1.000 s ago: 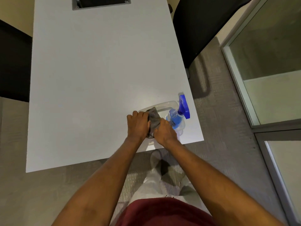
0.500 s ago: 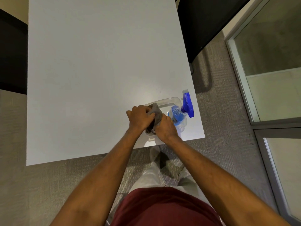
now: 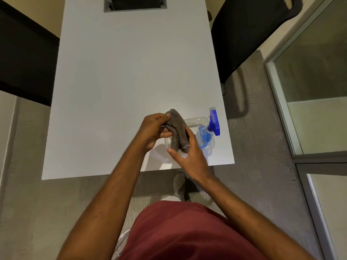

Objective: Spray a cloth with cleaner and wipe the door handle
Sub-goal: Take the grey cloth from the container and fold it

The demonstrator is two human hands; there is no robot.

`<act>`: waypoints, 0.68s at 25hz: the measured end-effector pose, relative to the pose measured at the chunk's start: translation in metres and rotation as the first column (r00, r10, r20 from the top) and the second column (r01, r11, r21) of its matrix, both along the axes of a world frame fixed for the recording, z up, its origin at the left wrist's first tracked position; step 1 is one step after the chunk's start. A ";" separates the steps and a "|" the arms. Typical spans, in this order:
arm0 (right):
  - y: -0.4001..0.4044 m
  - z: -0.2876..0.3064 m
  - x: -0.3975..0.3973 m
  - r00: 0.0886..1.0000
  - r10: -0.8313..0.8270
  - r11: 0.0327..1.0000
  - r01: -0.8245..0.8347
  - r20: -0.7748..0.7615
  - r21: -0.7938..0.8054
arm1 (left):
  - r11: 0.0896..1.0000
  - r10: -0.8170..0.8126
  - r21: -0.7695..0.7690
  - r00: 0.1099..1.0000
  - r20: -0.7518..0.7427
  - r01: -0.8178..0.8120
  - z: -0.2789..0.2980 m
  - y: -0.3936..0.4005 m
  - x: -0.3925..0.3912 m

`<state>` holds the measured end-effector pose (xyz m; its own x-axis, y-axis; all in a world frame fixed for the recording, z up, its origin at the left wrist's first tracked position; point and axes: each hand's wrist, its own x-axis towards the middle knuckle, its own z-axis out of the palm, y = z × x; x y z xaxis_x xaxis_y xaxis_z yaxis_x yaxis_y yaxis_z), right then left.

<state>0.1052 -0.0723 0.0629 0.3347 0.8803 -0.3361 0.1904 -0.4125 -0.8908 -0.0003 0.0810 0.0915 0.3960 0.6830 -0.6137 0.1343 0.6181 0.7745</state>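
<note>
Left hand (image 3: 153, 131): fingers curled, with the thumb and fingertips pinching the upper end of the cloth (image 3: 177, 131). Right hand (image 3: 189, 156): raised beside the lower end of the cloth, thumb extended to the left, fingers running up behind the fabric. The fingers touch the cloth; whether they close on it cannot be told.

Cloth: grey, bunched into a loose roll, held between both hands. It hangs above the table (image 3: 131, 76) over the near right corner, directly above the container (image 3: 197, 121).

Container: clear plastic, standing on the table at the near right corner, partly hidden by the cloth and the hands.

Spray bottle (image 3: 205, 136): clear body holding blue liquid, blue trigger head. It is at the right end of the container, close to the right edge of the table. Whether it stands inside the container or just beside it cannot be told.

Table: white top, with a rectangular cable opening (image 3: 135, 3) at the far edge.

Surroundings: a black chair (image 3: 247, 34) stands off the far right corner of the table. A glass partition (image 3: 309, 81) with a metal frame is further right. The floor is grey carpet (image 3: 251, 147).
</note>
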 end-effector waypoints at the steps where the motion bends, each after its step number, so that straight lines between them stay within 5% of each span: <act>1: 0.000 0.005 0.000 1.000 -0.004 1.000 0.004 0.019 0.027 | 1.000 0.017 -0.005 0.999 0.031 -0.017 0.008 -0.002 0.001; 7: 0.004 0.049 0.024 0.981 -0.181 0.966 0.163 0.075 0.199 | 0.968 0.197 0.139 0.977 0.081 -0.206 0.045 -0.002 -0.002; 13: 0.017 0.106 0.058 0.937 -0.167 0.876 0.284 -0.307 0.389 | 0.920 -0.083 0.386 0.996 0.024 0.067 0.072 0.001 -0.010; 17: 0.026 0.116 0.084 0.682 -0.232 0.861 0.476 -0.693 0.181 | 0.922 -0.333 0.263 0.927 0.173 0.283 0.074 -0.018 -0.008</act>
<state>0.1896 -0.0458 0.1790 0.4613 0.8323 -0.3073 -0.5604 0.0048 -0.8282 -0.0079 0.0633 0.1660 0.7117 0.6176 -0.3348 0.1082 0.3746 0.9208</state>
